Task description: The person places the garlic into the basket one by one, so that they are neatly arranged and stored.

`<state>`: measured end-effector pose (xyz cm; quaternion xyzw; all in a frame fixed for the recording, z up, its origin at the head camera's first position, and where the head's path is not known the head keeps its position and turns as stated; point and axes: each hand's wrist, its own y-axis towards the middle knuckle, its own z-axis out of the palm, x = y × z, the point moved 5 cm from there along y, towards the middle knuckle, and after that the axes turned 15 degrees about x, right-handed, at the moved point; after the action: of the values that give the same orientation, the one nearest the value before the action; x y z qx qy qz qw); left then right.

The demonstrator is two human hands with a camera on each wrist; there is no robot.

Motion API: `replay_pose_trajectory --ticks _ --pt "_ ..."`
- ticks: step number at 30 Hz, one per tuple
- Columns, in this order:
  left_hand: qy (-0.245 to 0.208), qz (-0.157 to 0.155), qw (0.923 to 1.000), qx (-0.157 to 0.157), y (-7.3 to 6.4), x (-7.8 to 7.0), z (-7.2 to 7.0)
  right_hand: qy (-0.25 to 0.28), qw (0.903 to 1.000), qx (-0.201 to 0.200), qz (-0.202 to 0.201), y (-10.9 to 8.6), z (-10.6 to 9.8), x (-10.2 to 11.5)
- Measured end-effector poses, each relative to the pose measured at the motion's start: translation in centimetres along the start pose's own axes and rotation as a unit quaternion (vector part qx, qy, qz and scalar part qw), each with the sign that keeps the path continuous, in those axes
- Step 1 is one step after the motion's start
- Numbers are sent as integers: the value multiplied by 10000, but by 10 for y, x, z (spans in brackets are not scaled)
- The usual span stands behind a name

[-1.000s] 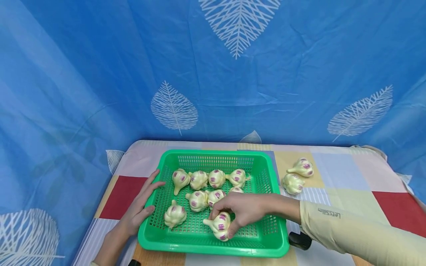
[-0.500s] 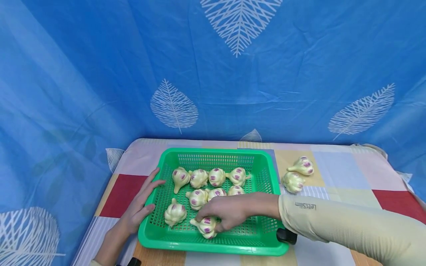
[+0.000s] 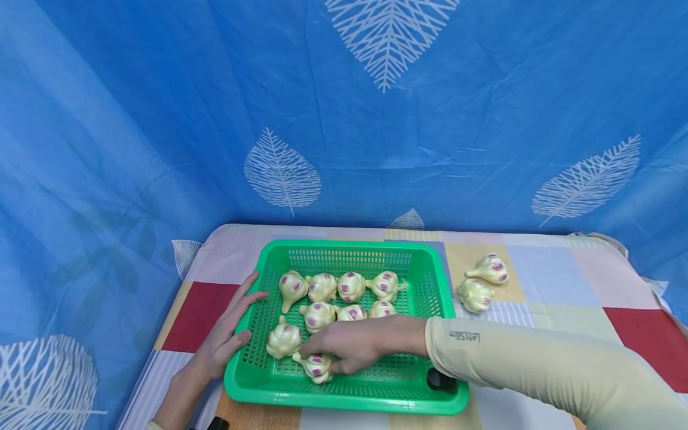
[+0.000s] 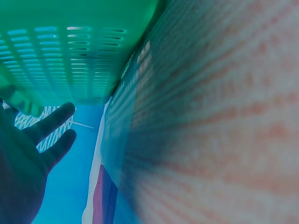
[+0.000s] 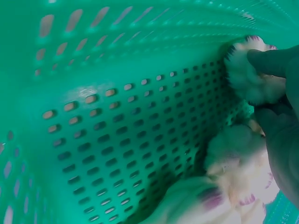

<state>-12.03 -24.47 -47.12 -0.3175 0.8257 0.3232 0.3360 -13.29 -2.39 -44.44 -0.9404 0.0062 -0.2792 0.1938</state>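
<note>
A green plastic basket (image 3: 344, 405) with perforated sides holds several garlic bulbs. My right hand (image 3: 352, 345) reaches in over its right side and grips a garlic bulb (image 3: 317, 368) at the front left, low over the basket floor. In the right wrist view, thumb and fingers close around that garlic bulb (image 5: 250, 70). Just behind it lies another garlic bulb (image 3: 283, 339). My left hand (image 3: 220, 337) rests against the basket's left rim with fingers straight and spread. In the left wrist view, the left hand (image 4: 23, 163) shows dark beside the basket's wall (image 4: 60, 56).
Two garlic bulbs (image 3: 484, 280) lie on the patchwork tablecloth (image 3: 559, 280) right of the basket. Inside the basket, one row of bulbs (image 3: 351, 287) runs along the back and another (image 3: 318, 316) behind my right hand. A blue curtain (image 3: 462, 149) hangs behind the table.
My right hand has moved left inside the basket with the garlic bulb, up beside the left-hand bulb, which now sits slightly turned. My left hand has stayed at the rim.
</note>
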Motion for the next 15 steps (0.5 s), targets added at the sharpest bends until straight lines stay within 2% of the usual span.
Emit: replay_pose_trajectory --ticks 7,15 --pt "33 -73 10000 -9 0 1 1 -282 9995 35 171 5 0 2" --pt "74 -38 10000 -28 -1 1 1 -478 9983 62 315 -3 -5 7"
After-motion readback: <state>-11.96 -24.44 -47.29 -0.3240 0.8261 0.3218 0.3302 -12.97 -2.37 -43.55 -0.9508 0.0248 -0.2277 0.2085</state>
